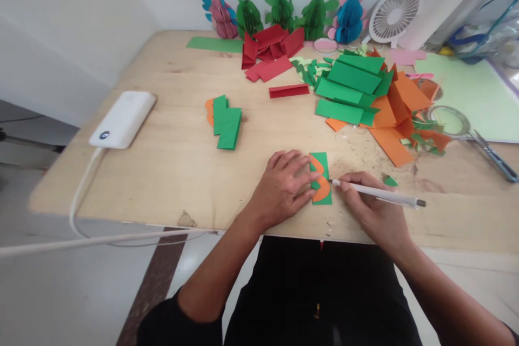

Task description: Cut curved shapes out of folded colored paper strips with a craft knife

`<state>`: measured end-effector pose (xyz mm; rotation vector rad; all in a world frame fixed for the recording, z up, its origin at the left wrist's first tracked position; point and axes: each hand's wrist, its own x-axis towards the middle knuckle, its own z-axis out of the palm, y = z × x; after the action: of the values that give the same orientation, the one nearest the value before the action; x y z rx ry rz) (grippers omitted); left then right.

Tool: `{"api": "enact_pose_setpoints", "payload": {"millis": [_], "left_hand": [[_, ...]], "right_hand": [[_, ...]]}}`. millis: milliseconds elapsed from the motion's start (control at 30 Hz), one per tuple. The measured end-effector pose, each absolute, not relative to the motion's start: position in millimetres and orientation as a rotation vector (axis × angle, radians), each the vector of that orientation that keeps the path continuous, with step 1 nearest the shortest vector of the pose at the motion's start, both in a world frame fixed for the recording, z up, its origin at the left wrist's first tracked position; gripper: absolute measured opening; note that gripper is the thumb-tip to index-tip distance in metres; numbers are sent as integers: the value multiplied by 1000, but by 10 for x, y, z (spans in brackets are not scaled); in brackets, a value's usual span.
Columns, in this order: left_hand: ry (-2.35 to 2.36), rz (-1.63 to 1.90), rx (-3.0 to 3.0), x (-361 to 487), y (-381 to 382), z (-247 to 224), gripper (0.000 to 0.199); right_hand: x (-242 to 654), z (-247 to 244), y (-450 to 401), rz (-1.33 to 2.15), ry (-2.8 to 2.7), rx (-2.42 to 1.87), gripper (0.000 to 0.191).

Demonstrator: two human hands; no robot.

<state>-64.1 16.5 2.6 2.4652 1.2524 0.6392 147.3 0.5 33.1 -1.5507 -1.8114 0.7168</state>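
Observation:
A small green paper piece lies on the wooden table near its front edge. On it rests an orange curved paper cutout with rounded lobes. My left hand lies flat from the left side, fingers stretched out, with the fingertips pressing the orange cutout down on the green paper. My right hand grips a white pen. The pen's tip points left and meets the right edge of the cutout. Whether a line is drawn there is too small to tell.
Folded green papers lie left of centre. Stacks of green paper, orange paper and red paper sit farther back. A craft knife, tape roll, small fan, paper figures and white power bank surround them.

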Motion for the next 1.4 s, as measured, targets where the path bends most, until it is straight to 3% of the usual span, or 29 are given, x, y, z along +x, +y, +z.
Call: {"api": "enact_pose_setpoints", "payload": {"millis": [1000,1400], "left_hand": [[1259,652,2456,-638,165,3,29],[1267,689,2487,-633,156,-21,29]], "right_hand": [[1519,383,-168,532,-1821,-1577,15],[1393,329,-311,641,-1961,-1450,12]]}}
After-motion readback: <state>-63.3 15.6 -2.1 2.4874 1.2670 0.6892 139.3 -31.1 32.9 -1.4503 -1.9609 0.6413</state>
